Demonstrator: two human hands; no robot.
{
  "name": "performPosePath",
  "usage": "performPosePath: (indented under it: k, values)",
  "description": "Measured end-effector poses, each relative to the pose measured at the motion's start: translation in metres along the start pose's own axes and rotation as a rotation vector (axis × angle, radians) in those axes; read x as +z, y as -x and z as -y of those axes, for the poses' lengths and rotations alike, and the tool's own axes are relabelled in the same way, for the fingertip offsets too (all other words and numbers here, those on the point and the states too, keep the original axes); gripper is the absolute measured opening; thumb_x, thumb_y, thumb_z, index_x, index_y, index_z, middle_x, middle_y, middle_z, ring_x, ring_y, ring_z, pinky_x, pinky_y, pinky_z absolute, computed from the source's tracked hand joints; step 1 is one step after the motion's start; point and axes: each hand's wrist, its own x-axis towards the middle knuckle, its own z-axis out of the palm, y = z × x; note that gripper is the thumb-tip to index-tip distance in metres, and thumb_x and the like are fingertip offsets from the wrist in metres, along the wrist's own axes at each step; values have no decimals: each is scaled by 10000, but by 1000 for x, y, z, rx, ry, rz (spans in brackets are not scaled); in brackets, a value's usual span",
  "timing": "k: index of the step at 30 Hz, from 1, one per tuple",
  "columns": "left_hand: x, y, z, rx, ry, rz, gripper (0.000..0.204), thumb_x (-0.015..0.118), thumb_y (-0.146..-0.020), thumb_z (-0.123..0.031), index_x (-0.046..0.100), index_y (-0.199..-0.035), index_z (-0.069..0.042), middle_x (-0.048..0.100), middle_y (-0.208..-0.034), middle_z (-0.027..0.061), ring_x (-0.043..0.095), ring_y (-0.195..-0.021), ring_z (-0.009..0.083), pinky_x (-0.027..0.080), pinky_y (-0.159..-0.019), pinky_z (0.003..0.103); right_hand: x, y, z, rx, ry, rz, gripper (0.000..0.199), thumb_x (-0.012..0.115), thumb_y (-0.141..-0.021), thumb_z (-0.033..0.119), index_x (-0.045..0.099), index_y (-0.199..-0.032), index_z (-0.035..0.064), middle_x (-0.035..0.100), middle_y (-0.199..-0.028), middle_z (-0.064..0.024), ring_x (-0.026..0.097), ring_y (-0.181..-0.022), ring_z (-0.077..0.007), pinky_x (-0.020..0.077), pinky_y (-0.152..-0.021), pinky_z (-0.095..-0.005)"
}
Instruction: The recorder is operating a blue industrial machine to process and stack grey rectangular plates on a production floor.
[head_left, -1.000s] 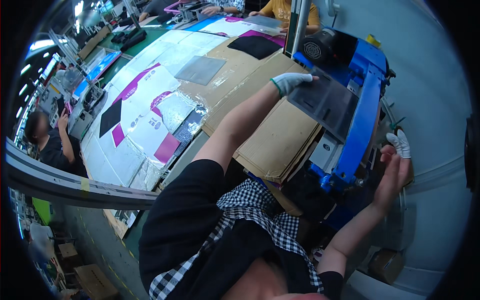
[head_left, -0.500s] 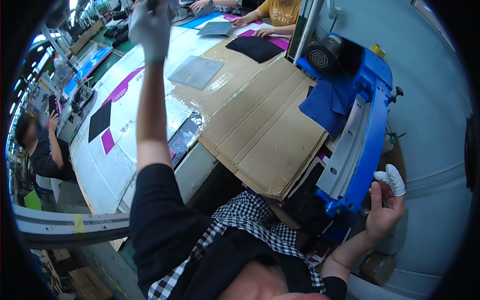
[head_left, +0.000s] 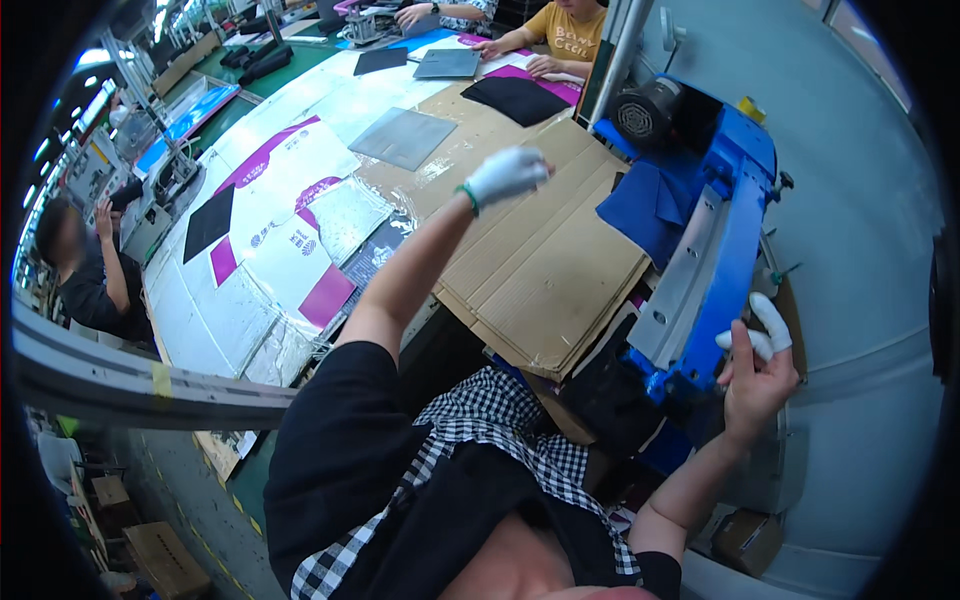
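Note:
My left hand (head_left: pixel 507 178), in a white glove with bare fingertips, hangs over the stacked cardboard sheets (head_left: pixel 545 250). Its fingers are curled in and I see nothing in them. Beside the lower end of a blue machine (head_left: pixel 735 230) with a long metal bar is my right hand (head_left: pixel 760 375). White covers wrap some of its fingers; they are spread and hold nothing. Dark blue cloth-like pieces (head_left: pixel 650 210) lie against the machine, right of the cardboard. Beyond the cardboard is a stack of black pieces (head_left: pixel 515 100), with a translucent grey sheet (head_left: pixel 403 138) to its left.
Across the table (head_left: pixel 290 95), two people handle things near a grey panel (head_left: pixel 447 63). One black piece (head_left: pixel 380 61) lies left of that panel, another (head_left: pixel 209 223) at the table's left. A person (head_left: pixel 90 270) sits far left. A metal rail (head_left: pixel 130 378) crosses at lower left.
My left hand has come back from the far left to above the cardboard. A black piece now lies on the far table where that hand had reached. My right hand has shifted slightly, fingers spreading.

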Motion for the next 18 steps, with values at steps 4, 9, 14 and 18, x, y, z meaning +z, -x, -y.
performPosePath:
  k: [4,9,14,18]
  values:
    - [45,52,-23,-115,625,251,201,488,-865,-168,568,-973,-19,621,-910,117,593,-746,181,466,-641,245,5,-2,-7,-81,97,-39,270,684,-782,163,624,-984,-6,580,-548,-29,372,-339,-58,303,-339,-181]
    - [82,102,-29,-134,1180,311,202,439,-873,-86,522,-1028,13,608,-957,125,586,-767,172,456,-651,235,4,-5,-9,-69,165,-56,276,655,-809,229,634,-966,3,611,-584,-41,421,-355,-64,344,-354,-184]
    - [100,117,-50,-117,1332,372,214,394,-867,-24,510,-1040,25,599,-979,138,582,-776,171,447,-653,228,-2,-4,-11,-196,186,-92,275,639,-822,260,636,-869,-11,557,-531,-28,422,-357,-58,315,-336,-179]
    - [110,144,-50,-157,1247,428,220,391,-856,-2,515,-1036,22,594,-984,140,578,-779,172,445,-665,229,10,-5,9,52,122,-79,174,588,-835,137,623,-840,-34,565,-531,-30,375,-336,-67,279,-317,-193]
